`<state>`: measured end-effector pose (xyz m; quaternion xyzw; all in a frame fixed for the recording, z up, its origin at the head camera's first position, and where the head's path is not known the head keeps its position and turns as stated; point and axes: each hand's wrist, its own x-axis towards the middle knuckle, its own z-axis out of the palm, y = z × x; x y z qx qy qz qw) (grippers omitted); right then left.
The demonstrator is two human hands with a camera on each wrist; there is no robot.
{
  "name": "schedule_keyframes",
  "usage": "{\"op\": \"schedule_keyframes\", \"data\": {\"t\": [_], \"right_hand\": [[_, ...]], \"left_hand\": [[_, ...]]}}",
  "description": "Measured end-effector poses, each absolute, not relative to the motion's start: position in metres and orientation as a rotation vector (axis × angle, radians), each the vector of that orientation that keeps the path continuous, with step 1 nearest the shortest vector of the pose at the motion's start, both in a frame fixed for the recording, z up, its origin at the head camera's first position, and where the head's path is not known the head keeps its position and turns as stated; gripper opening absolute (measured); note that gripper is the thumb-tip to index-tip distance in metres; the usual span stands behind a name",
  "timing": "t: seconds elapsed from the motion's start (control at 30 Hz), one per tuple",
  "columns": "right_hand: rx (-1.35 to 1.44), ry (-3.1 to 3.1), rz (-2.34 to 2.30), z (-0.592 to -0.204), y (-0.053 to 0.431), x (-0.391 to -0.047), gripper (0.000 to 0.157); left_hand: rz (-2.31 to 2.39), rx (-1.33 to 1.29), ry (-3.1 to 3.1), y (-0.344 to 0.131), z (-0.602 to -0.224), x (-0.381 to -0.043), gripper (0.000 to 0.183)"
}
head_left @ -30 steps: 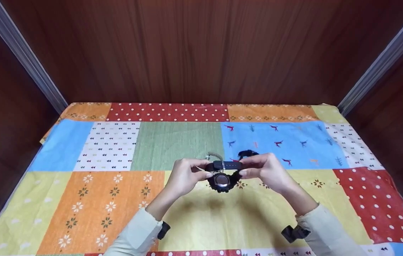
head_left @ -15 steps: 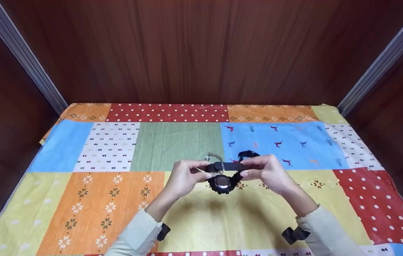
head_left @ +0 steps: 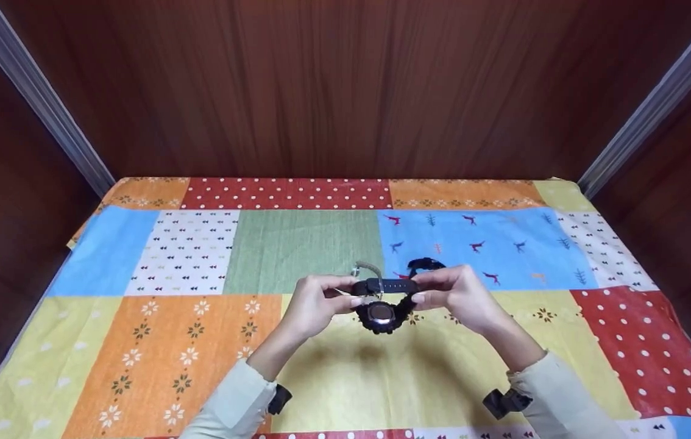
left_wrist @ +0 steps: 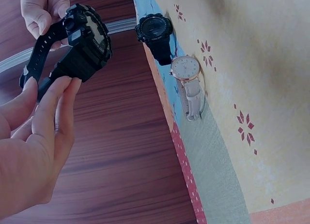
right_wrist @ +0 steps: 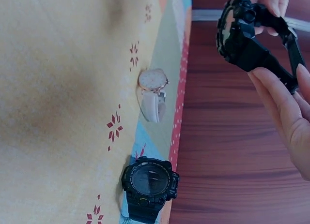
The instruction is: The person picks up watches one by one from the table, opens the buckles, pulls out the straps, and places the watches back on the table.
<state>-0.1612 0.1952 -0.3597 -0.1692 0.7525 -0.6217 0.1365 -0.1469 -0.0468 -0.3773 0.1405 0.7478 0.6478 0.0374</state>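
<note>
Both hands hold up a black watch (head_left: 380,313), its round dial turned toward me and its strap looped above. My left hand (head_left: 312,305) pinches the left side of the strap between thumb and fingers. On the opposite side my right hand (head_left: 464,299) pinches the strap the same way. From the left wrist view, the strap's row of holes and the chunky case show between the two hands. Beyond, on the tablecloth, lie a second black watch (right_wrist: 150,180) and a pale-strapped watch (left_wrist: 186,69) with a rose-gold rim, partly hidden behind the held one in the head view.
A patchwork-patterned tablecloth (head_left: 199,366) covers the table. Dark wood panels (head_left: 345,91) rise behind it and at both sides, with metal strips (head_left: 47,103) at the corners. Small black devices (head_left: 507,402) are strapped on both wrists, over pale sleeves.
</note>
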Motion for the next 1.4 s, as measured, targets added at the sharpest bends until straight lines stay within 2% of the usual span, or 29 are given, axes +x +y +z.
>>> {"op": "schedule_keyframes", "data": {"t": [0.4,0.63,1.1,1.4], "right_hand": [[-0.471,2.156,-1.825,-0.362,0.198,-0.162,0.031],[-0.504,2.036,-1.991,-0.363,0.210,-0.164,0.029],[-0.471,2.052,-1.967,-0.363,0.210,-0.165,0.037],[-0.491,2.028,-1.930,-0.354,0.206,-0.175,0.033]], "left_hand": [[2.051,0.403,2.188,-0.048,-0.378,-0.146,0.025],[2.215,0.283,1.961,-0.059,-0.377,-0.149,0.036],[2.207,0.341,1.984,-0.057,-0.377,-0.152,0.031],[2.214,0.350,1.999,-0.056,-0.370,-0.156,0.027]]}}
